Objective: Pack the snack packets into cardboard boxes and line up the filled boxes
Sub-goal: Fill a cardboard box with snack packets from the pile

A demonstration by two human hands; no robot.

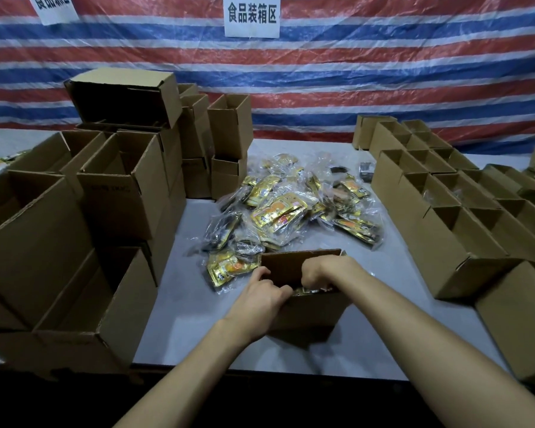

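- The open box (pixel 309 312) stands on the desk (pixel 192 304) at lower centre, between the two hands and touching both.
- The left hand (pixel 260 299) grips the box's near left corner, with the fingers curled over the rim and the thumb along the left wall.
- The right hand (pixel 318 273) reaches into the box from above with its knuckles up and its fingers curled downward.
- The right fingertips are hidden inside the box, so I cannot tell whether they pinch anything.
- A sliver of shiny wrapping shows inside, under the right hand.
- The loose packets (pixel 291 208) lie in a heap just behind the box, at mid-frame.
- Both forearms come in from the bottom edge and angle toward each other.
- Open boxes sit in a stack (pixel 112 186) at the left.
- More boxes stand in rows (pixel 445 211) at the right. Their insides are too dark to read.
- A striped tarp (pixel 383 72) carries a sign (pixel 251 15) at top centre.
- A second sign at the upper left is cut off.
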